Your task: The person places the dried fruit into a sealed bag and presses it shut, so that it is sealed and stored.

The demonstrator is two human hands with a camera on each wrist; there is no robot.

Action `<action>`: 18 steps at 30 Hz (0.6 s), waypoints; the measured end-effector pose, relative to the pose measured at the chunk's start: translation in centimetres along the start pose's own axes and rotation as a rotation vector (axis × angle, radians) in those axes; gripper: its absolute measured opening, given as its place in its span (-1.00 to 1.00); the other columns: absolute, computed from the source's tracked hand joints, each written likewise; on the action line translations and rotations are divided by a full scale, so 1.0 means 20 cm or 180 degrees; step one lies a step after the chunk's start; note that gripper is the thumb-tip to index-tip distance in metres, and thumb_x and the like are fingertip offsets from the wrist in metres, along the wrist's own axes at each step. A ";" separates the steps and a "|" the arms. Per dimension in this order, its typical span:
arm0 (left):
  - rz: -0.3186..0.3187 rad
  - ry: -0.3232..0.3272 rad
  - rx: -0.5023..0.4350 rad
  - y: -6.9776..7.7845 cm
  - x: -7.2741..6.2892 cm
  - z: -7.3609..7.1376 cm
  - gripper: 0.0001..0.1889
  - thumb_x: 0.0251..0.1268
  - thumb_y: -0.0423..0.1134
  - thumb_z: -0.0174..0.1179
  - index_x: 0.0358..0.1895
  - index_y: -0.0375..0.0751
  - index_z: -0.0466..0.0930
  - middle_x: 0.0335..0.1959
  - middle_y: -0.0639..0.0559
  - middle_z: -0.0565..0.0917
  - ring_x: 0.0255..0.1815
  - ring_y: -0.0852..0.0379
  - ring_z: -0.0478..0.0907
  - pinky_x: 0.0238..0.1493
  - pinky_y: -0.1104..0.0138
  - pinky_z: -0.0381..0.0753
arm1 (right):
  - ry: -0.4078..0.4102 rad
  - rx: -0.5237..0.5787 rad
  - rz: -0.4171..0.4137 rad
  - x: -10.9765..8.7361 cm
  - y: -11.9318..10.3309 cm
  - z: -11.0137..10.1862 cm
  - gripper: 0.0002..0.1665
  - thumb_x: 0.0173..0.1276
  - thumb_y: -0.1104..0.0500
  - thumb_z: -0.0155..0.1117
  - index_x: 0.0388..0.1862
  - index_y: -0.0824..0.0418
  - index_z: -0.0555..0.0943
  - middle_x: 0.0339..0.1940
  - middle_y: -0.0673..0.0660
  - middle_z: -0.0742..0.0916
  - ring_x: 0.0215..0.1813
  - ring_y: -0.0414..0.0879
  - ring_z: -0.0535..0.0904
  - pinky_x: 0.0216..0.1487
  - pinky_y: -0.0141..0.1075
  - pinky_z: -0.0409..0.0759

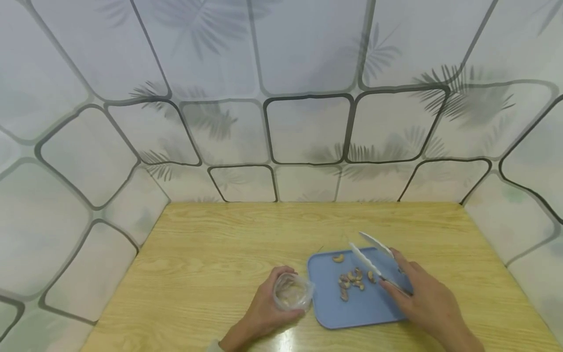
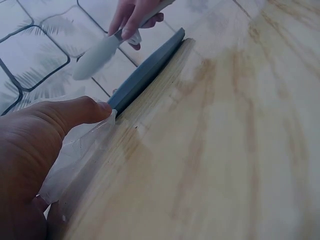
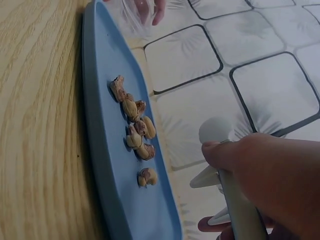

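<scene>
The right hand [image 1: 424, 298] is gripping a pair of white-bladed scissors with a grey handle [image 1: 374, 259], its fingers curling round the handle. The scissors' long axis is running diagonally, with the parted blades pointing up and away from the person, toward the far wall, and their tips hovering over the far right part of the flat blue plastic tray [image 1: 352, 310].

The tray is lying on the light wooden bench [image 1: 211, 244], near its front edge. A small cluster of pale brown cashew nuts [image 1: 350, 282] is sitting in the middle of the tray, just left of the scissors, and one single cashew [image 1: 337, 258] is lying apart near the tray's far edge.

The left hand [image 1: 264, 310] is resting on the bench just left of the tray, its fingers wrapping round a small clear plastic bag [image 1: 292, 292] that is touching the tray's left rim. The bag is holding something pale, too blurred to identify.
</scene>
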State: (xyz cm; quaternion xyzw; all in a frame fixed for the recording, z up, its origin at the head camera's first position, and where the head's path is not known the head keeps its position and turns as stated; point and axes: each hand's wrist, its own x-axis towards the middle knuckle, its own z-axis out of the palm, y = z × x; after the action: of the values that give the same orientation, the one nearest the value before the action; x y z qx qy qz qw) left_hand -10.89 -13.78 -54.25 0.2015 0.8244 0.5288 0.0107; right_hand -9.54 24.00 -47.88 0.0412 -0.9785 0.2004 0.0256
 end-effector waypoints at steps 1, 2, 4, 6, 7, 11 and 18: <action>-0.0017 -0.0006 -0.0002 0.00 0.00 0.00 -0.08 -0.10 -0.23 0.74 0.43 0.04 0.46 0.22 0.09 0.75 0.12 0.12 0.69 0.12 0.33 0.69 | -0.0005 -0.0007 -0.0018 0.00 -0.01 0.00 0.04 0.48 -0.34 0.42 0.75 0.09 0.32 0.30 0.37 0.74 0.01 0.28 0.80 -0.22 0.17 0.73; -0.0026 -0.0010 -0.0005 0.00 0.00 0.00 -0.08 -0.10 -0.23 0.74 0.43 0.04 0.46 0.22 0.09 0.75 0.12 0.12 0.69 0.11 0.33 0.69 | -0.0004 -0.0015 -0.0041 0.00 -0.01 0.00 0.04 0.46 -0.34 0.44 0.73 0.09 0.34 0.29 0.35 0.75 -0.01 0.25 0.80 -0.23 0.15 0.73; -0.0032 -0.0013 0.0004 0.00 0.00 0.00 -0.08 -0.09 -0.22 0.74 0.43 0.04 0.46 0.21 0.09 0.75 0.12 0.12 0.69 0.11 0.33 0.69 | -0.0044 -0.0034 -0.0063 0.01 -0.02 0.00 0.02 0.45 -0.33 0.45 0.71 0.08 0.38 0.25 0.31 0.77 -0.10 0.11 0.77 -0.29 0.06 0.69; -0.0022 -0.0016 0.0015 -0.01 0.00 0.00 -0.08 -0.08 -0.22 0.73 0.44 0.02 0.46 0.21 0.08 0.75 0.12 0.12 0.69 0.11 0.33 0.69 | -0.0098 -0.0067 -0.0082 0.01 -0.03 0.00 0.00 0.44 -0.33 0.46 0.68 0.11 0.42 0.22 0.30 0.78 -0.15 0.01 0.72 -0.33 -0.01 0.65; -0.0014 -0.0013 0.0021 -0.01 0.00 0.00 -0.08 -0.08 -0.21 0.74 0.44 0.02 0.46 0.21 0.09 0.75 0.12 0.12 0.69 0.11 0.33 0.69 | -0.0108 -0.0079 -0.0099 0.01 -0.04 0.00 -0.01 0.43 -0.33 0.47 0.66 0.12 0.45 0.21 0.30 0.79 -0.14 0.02 0.73 -0.32 -0.01 0.65; 0.0069 0.0002 0.0063 -0.01 0.00 0.00 -0.08 -0.09 -0.21 0.74 0.43 0.03 0.46 0.22 0.08 0.75 0.14 0.13 0.70 0.14 0.31 0.70 | -0.0146 -0.0087 -0.0189 0.02 -0.05 0.00 -0.07 0.41 -0.27 0.50 0.60 0.17 0.52 0.26 0.35 0.79 0.03 0.24 0.79 -0.14 0.16 0.75; 0.0100 0.0029 0.0088 -0.01 0.00 0.00 -0.09 -0.09 -0.21 0.74 0.42 0.07 0.46 0.22 0.09 0.75 0.13 0.14 0.69 0.14 0.32 0.69 | -0.0387 -0.0106 -0.0282 0.06 -0.08 -0.02 -0.10 0.40 -0.22 0.53 0.56 0.22 0.56 0.25 0.35 0.80 0.11 0.31 0.80 -0.08 0.19 0.78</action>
State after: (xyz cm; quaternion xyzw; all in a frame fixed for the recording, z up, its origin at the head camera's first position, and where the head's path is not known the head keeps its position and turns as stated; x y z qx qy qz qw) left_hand -10.96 -13.84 -54.54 0.2122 0.8284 0.5184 -0.0042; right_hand -10.61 22.56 -46.89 0.0960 -0.9787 0.1799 -0.0243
